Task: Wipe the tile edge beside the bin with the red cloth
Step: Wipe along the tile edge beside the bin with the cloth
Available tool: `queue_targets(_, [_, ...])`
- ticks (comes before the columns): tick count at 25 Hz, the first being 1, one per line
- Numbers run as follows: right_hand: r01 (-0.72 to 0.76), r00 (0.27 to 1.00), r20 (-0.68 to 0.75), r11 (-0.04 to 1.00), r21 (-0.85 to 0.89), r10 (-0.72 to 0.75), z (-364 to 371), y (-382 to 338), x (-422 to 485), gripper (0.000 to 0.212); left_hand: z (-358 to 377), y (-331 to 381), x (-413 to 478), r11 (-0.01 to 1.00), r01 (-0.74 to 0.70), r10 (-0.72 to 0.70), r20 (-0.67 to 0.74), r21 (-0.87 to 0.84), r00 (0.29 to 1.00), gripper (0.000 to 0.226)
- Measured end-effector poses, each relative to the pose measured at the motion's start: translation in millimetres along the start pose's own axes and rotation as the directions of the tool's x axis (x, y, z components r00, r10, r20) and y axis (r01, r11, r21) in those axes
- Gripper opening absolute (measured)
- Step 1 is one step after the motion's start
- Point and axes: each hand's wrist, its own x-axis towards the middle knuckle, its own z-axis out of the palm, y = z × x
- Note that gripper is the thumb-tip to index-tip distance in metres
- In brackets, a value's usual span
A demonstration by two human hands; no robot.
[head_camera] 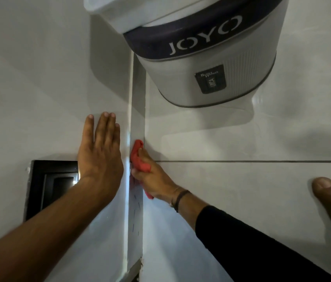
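Head view: wiping under way beside the bin

Right hand [152, 178], fingers curled tight around the red cloth [138, 155], presses it against the tile edge [137, 119] below the bin [205, 64]. Left hand [99, 147] lies flat, fingers spread, empty. Edge nearer the bin looks unwiped.

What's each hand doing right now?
Left hand: open, flat on the tile, holding nothing.
Right hand: closed on the red cloth.

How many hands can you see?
2. The left hand lies flat on the raised tile. The right hand holds the red cloth against the tile edge below the bin. Toes show at the right.
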Motion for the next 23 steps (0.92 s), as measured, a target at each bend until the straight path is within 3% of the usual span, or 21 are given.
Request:
queue_targets(4, [0.011,0.999,-0.054,1.000,0.025,-0.009,11,-9,3,0.079,3,4,-3,0.999,-0.018,0.018,-0.002,0.048,1.000,0.079])
queue_targets(9, [-0.100,0.995,-0.025,0.990,-0.098,0.098,65,42,-93,0.093,0,3,-3,0.998,-0.035,0.035,0.010,0.050,0.999,0.073])
queue_targets(15, [-0.115,0.990,-0.094,0.991,-0.062,0.109,51,32,-64,0.088,1,-1,-5,0.996,-0.044,0.045,-0.018,0.080,0.999,0.075])
queue_targets(18, [-0.138,0.990,-0.031,0.981,-0.136,0.134,64,39,-96,0.089,-1,0,-7,0.996,-0.050,0.051,-0.005,0.080,0.999,0.074])
queue_targets(23, [-0.049,0.993,-0.108,0.993,-0.103,0.038,40,12,-31,0.087,-2,0,-7,0.997,-0.041,0.042,-0.015,0.066,0.999,0.078])
